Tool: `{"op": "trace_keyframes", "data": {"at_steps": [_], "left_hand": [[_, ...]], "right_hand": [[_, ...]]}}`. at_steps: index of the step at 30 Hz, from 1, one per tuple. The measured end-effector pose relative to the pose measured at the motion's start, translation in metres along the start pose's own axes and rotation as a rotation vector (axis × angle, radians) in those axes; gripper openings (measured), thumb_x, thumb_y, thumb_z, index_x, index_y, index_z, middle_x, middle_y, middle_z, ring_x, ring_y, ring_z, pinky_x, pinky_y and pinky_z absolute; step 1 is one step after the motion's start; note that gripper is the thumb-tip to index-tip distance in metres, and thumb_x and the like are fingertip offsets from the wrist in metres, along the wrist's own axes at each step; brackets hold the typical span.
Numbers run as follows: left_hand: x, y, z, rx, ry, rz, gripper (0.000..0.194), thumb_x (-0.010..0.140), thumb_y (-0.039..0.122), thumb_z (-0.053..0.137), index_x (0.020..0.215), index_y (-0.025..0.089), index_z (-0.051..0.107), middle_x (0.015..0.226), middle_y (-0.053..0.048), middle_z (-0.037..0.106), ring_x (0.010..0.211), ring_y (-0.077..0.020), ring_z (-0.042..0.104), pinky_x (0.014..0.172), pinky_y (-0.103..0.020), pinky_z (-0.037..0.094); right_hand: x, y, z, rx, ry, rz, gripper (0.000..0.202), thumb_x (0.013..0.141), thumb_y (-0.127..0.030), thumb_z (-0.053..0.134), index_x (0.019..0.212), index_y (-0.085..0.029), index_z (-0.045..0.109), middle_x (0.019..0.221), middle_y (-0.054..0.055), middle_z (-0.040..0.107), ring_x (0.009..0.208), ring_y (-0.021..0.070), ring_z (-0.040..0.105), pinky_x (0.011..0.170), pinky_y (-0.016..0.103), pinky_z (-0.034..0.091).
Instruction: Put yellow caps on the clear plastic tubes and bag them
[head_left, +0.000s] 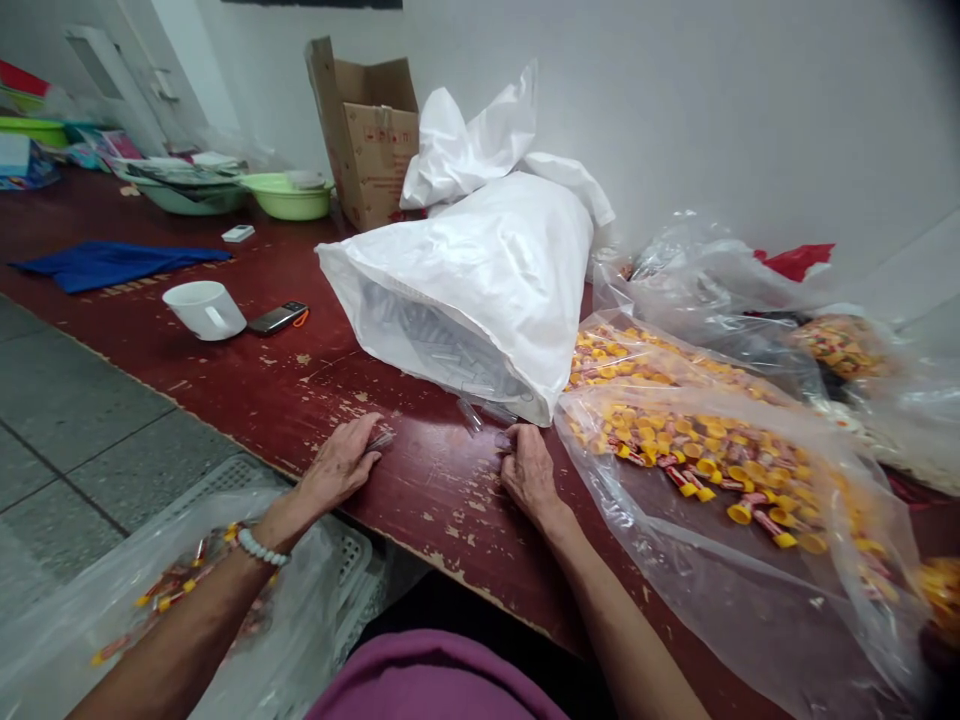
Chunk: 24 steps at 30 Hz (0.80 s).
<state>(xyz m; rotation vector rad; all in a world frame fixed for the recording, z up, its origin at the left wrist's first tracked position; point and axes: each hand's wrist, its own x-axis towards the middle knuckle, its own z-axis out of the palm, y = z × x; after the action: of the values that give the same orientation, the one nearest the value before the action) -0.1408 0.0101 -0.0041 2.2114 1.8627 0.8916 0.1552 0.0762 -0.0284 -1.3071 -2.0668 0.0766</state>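
Note:
My left hand [341, 462] is over the table's front edge, its thumb and fingers pinched on a clear tube [381, 440]. To the right, my right hand [527, 465] is at the table top, fingers curled round a small clear piece near the sack's mouth. A white sack [487, 260] lies open toward me with many clear tubes [442, 350] inside. Loose clear tubes [470, 415] lie just outside its opening, near my right fingertips. On the right, a clear plastic bag [645, 510] holds yellow-capped pieces [705, 450] with red-patterned parts.
A white mug [204, 308], a phone [278, 318] and a blue cloth [120, 262] are at the left. Behind stand a cardboard box [382, 160] and a green basin [289, 198]. Below the table edge, a plastic-lined crate [225, 485] holds similar yellow-capped pieces.

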Motion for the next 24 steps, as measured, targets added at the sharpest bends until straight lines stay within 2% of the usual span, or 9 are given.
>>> {"op": "trace_keyframes", "data": {"at_steps": [2,4,9,11,14,16,18,21,24], "left_hand": [[0.006,0.008,0.002,-0.031,-0.001,0.022,0.040,0.078,0.023,0.047,0.116,0.014,0.052,0.111,-0.013,0.059,0.104,-0.0259,0.054,0.091,-0.041,0.044],[0.014,0.020,0.007,-0.096,-0.016,-0.002,0.040,0.077,0.021,0.046,0.115,0.015,0.055,0.100,-0.009,0.060,0.092,-0.0222,0.056,0.084,-0.037,0.046],[0.039,0.048,0.031,-0.294,0.070,-0.323,0.024,0.075,0.025,0.049,0.093,0.016,0.061,0.077,-0.002,0.060,0.067,-0.0152,0.056,0.061,-0.025,0.045],[0.050,0.058,0.041,-0.238,0.075,-0.356,0.022,0.079,0.035,0.051,0.087,0.016,0.060,0.076,-0.003,0.063,0.069,-0.0164,0.058,0.064,-0.026,0.045],[0.066,0.073,0.052,0.029,-0.006,-0.361,0.037,0.080,0.051,0.051,0.089,0.016,0.059,0.081,-0.009,0.066,0.077,-0.0229,0.063,0.070,-0.032,0.045],[0.073,0.078,0.056,0.166,-0.073,-0.368,0.041,0.077,0.051,0.055,0.099,0.015,0.056,0.084,-0.012,0.067,0.079,-0.0270,0.064,0.070,-0.034,0.044],[0.077,0.079,0.057,0.168,-0.127,-0.341,0.044,0.075,0.045,0.059,0.109,0.017,0.054,0.084,-0.011,0.068,0.080,-0.0285,0.064,0.069,-0.034,0.044],[0.078,0.075,0.054,-0.066,-0.116,-0.263,0.043,0.074,0.035,0.061,0.114,0.023,0.056,0.078,-0.006,0.067,0.077,-0.0252,0.064,0.067,-0.031,0.044],[0.075,0.074,0.052,-0.555,-0.055,-0.314,0.034,0.073,0.033,0.063,0.105,0.023,0.061,0.067,-0.001,0.063,0.058,-0.0163,0.059,0.053,-0.024,0.042]], "right_hand": [[0.001,0.002,0.001,0.030,0.067,0.080,0.024,0.072,-0.008,0.039,0.091,-0.018,0.050,0.086,0.007,0.053,0.083,0.0205,0.050,0.077,0.033,0.044],[0.004,0.002,0.001,0.040,0.076,0.125,0.023,0.077,-0.012,0.040,0.095,-0.017,0.053,0.089,0.007,0.055,0.086,0.0209,0.051,0.079,0.034,0.044],[0.017,-0.007,-0.003,-0.051,0.006,0.111,0.034,0.082,-0.014,0.042,0.115,-0.016,0.054,0.112,0.011,0.055,0.102,0.0212,0.050,0.086,0.033,0.042],[0.022,-0.014,-0.003,-0.162,-0.066,0.073,0.036,0.083,-0.017,0.046,0.119,-0.018,0.053,0.119,0.011,0.054,0.106,0.0244,0.047,0.088,0.037,0.040],[0.029,-0.021,0.000,-0.266,-0.188,0.080,0.033,0.084,-0.017,0.048,0.116,-0.018,0.057,0.112,0.011,0.060,0.103,0.0273,0.048,0.086,0.041,0.040],[0.030,-0.021,0.002,-0.206,-0.216,0.098,0.031,0.085,-0.015,0.046,0.113,-0.016,0.059,0.104,0.012,0.062,0.100,0.0264,0.050,0.086,0.040,0.040],[0.028,-0.019,0.002,-0.093,-0.208,0.093,0.030,0.084,-0.013,0.047,0.111,-0.015,0.060,0.102,0.013,0.063,0.100,0.0249,0.051,0.089,0.039,0.040],[0.022,-0.013,-0.001,0.035,-0.173,0.116,0.031,0.083,-0.015,0.049,0.113,-0.016,0.059,0.106,0.010,0.064,0.099,0.0220,0.054,0.091,0.036,0.042],[0.015,-0.013,-0.005,0.327,-0.122,0.246,0.030,0.083,-0.022,0.052,0.112,-0.020,0.058,0.107,0.006,0.065,0.097,0.0195,0.058,0.088,0.035,0.045]]}}
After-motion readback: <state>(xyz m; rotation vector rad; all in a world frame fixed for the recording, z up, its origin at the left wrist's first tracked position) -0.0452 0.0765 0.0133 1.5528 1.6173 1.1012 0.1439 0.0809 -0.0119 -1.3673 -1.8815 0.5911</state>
